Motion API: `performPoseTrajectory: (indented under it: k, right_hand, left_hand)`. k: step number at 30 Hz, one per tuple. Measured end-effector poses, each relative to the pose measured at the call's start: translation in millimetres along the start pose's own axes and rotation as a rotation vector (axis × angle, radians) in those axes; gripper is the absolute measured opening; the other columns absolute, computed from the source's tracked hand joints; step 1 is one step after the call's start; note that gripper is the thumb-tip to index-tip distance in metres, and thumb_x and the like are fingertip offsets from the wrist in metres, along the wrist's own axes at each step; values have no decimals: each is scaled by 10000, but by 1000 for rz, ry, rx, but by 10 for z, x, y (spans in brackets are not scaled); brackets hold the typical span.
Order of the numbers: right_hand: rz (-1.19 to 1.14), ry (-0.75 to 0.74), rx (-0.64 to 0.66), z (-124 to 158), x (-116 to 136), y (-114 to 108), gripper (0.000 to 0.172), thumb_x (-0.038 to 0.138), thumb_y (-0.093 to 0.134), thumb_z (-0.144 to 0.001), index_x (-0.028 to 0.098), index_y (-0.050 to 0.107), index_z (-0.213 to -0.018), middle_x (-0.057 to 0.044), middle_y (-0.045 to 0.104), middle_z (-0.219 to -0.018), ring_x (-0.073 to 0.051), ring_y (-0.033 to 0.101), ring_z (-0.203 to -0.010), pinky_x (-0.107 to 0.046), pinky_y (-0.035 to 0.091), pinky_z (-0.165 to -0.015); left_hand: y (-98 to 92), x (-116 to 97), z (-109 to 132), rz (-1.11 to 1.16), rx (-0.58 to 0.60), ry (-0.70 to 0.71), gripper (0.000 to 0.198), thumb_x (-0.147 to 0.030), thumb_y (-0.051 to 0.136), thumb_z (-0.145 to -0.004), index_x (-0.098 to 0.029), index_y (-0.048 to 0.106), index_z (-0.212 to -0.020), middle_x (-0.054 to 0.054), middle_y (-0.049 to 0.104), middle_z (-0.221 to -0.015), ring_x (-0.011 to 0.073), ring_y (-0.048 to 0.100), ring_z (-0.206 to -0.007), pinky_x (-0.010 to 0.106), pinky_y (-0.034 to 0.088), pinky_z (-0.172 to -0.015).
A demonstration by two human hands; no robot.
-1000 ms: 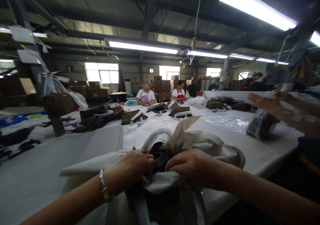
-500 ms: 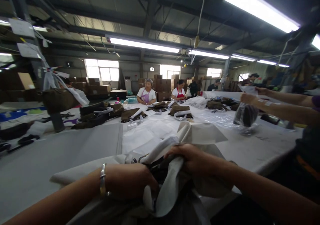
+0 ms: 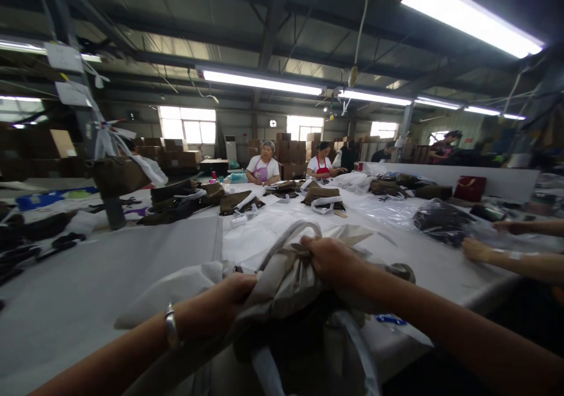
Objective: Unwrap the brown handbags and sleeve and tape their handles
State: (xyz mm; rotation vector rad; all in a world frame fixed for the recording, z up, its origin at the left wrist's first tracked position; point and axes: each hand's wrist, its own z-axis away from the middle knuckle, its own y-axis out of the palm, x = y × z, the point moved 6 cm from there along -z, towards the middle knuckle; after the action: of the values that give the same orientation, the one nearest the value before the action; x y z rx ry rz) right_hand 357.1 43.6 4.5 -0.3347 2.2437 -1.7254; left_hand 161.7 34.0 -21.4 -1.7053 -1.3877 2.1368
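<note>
Right hand (image 3: 335, 262) pinches the pale sheet (image 3: 284, 281) above the dark bag (image 3: 291, 340), left hand (image 3: 220, 303) grasps it at the bag's left; likely soft, light, it suits holding by folds.

Near: wrap (image 3: 284, 287), pale, thin, creased, matt; paper or cloth, cannot tell. Dark bag (image 3: 295, 331): matt cloth, by look. Bracelet (image 3: 171, 325): shiny smooth metal. Right: clear plastic bag (image 3: 445, 222), glossy, crinkled. Far: boxes (image 3: 293, 155), matt cardboard.
</note>
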Motion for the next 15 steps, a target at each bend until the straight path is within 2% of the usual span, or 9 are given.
performPoseTrajectory:
  k: [2, 4, 6, 8, 9, 10, 12, 15]
  right_hand:
    - [-1, 91, -7, -52, -61, -27, 311, 162, 454, -875, 141, 626, -1133, -159, 752, -899, -300, 732, -818, -339, 497, -686]
    - [-4, 144, 0, -91, -74, -74, 282, 206, 468, -872, 166, 643, -1089, -157, 754, -928, -311, 728, -854, -347, 487, -704]
    - [-7, 151, 20, -104, -38, -116, 262, 221, 486, -861, 166, 659, -1051, -160, 752, -918, -318, 725, -852, -352, 483, -704]
    - [-15, 129, 47, -60, 36, -140, 274, 200, 510, -843, 165, 659, -1070, -145, 753, -899, -306, 725, -844, -341, 485, -705]
    - [-33, 104, 35, -13, 88, -157, 310, 175, 519, -832, 166, 650, -1113, -135, 754, -916, -293, 726, -851, -331, 489, -711]
    - [-61, 62, -8, 50, 149, -183, 351, 154, 523, -832, 169, 633, -1165, -125, 753, -955, -278, 726, -870, -322, 497, -725]
    - [-136, -100, -197, 223, 296, -271, 404, 152, 527, -873, 172, 581, -1273, -120, 738, -1075, -249, 718, -935, -312, 522, -777]
    - [-101, -543, -525, 599, 531, -355, 360, 175, 521, -942, 133, 573, -1295, -131, 729, -1133, -242, 714, -977, -345, 561, -857]
  left_hand:
    - [-86, 113, 118, 190, -66, -96, 528, -590, 412, -971, -167, 725, -1026, 69, 731, -1068, 272, 655, -970, 337, 527, -860]
    - [-102, 176, 180, 283, -75, -144, 660, -659, 266, -991, -181, 703, -1119, 59, 713, -1136, 261, 644, -1013, 341, 510, -918]
    - [-58, 167, 163, 217, -54, -130, 583, -654, 385, -967, -180, 699, -1095, 52, 714, -1088, 252, 639, -989, 321, 508, -893]
    - [-7, 146, 89, 131, -82, -122, 479, -602, 523, -927, -157, 695, -977, 55, 715, -945, 242, 642, -880, 300, 513, -779]
    - [14, 139, 42, 118, -106, -120, 460, -582, 530, -929, -150, 689, -955, 59, 714, -914, 242, 643, -866, 298, 511, -759]
    - [29, 132, -7, 126, -127, -115, 461, -569, 506, -946, -146, 688, -969, 65, 719, -924, 248, 649, -891, 300, 511, -779]
    - [54, 123, -99, 155, -130, -96, 454, -530, 466, -976, -148, 695, -1065, 74, 733, -1033, 265, 647, -1015, 314, 500, -879]
    - [86, 110, -213, 129, -47, -55, 385, -430, 480, -970, -150, 728, -1063, 67, 745, -1070, 279, 643, -1063, 335, 484, -928]
